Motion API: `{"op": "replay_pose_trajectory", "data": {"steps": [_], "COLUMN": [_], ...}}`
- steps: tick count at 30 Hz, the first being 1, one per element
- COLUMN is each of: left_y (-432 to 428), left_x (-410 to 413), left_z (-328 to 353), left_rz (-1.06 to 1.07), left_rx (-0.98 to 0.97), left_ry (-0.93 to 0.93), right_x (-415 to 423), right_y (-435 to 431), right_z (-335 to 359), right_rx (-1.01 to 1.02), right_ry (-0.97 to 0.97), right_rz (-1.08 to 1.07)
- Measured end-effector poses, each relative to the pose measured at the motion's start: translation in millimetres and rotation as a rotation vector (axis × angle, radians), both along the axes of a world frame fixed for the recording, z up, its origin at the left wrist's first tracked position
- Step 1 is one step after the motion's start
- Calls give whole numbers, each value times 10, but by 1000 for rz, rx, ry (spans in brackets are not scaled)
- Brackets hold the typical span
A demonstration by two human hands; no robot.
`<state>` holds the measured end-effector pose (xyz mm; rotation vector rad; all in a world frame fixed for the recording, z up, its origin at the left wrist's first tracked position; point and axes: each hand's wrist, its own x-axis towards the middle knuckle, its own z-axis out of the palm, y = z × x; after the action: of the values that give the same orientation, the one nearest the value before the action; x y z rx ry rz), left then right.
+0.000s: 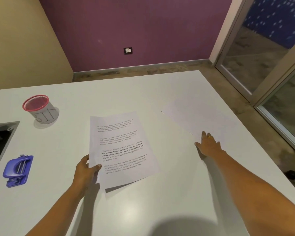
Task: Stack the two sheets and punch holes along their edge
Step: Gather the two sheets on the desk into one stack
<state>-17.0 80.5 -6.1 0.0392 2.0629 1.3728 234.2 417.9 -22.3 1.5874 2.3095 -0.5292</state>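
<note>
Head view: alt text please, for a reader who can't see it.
The left hand grips a printed sheet, lifted off the white table, while the right hand rests on a blank sheet. A blue hole punch and a red-rimmed mesh cup sit far left.

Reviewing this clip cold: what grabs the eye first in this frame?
The printed sheet at the centre of the white table, its near corner lifted in the left hand. To its right, the right hand lies flat on the near edge of a blank sheet. A blue hole punch sits untouched at far left.
</note>
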Motion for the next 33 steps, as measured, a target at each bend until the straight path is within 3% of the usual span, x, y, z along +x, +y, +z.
{"op": "replay_pose_trajectory", "data": {"steps": [7, 16, 33], "left_y": [27, 5, -287], "left_x": [51, 119, 342], "left_z": [-19, 33, 173], "left_rz": [-1, 12, 49], "left_rx": [-20, -9, 17], "left_ry": [2, -7, -42], "right_x": [-45, -54, -542], "right_y": [-175, -488, -1353], "right_z": [42, 127, 757], "right_rx": [296, 355, 216], "right_ry": [-88, -162, 271], "right_rz": [128, 236, 231]}}
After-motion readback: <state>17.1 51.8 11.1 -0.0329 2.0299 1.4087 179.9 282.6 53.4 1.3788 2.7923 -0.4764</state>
